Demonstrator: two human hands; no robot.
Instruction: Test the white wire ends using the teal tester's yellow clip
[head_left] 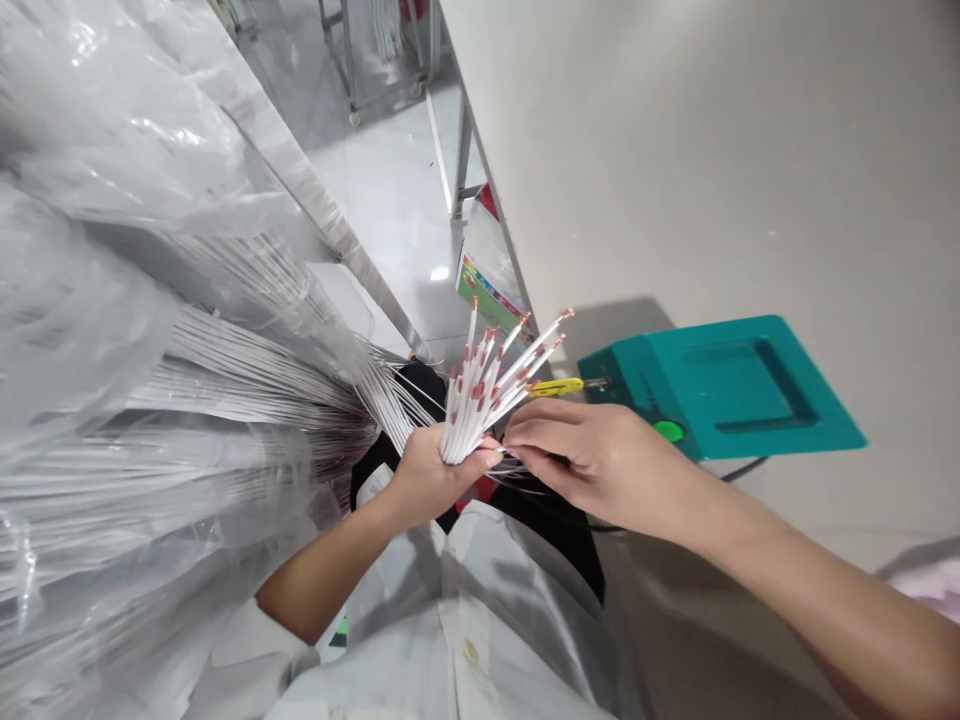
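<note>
My left hand (435, 470) is closed around a bundle of white wires (472, 415) whose bare copper ends fan out upward. Close beside it, my right hand (574, 445) pinches at the tip of my left thumb; what looks like a thin white wire end lies between the fingertips, partly hidden. Just beyond my right hand sits a teal wire-stripping-like machine (652, 375) with a green button (667, 431). A yellow-handled tool (556, 387) lies by its metal nozzle, partly covered by my right hand.
Long bunches of white wires (247, 370) under clear plastic sheeting (97, 130) fill the left side. The grey table (720, 180) spans the right, its edge near my hands. A printed carton (487, 275) and a wheeled rack (349, 75) stand on the floor beyond.
</note>
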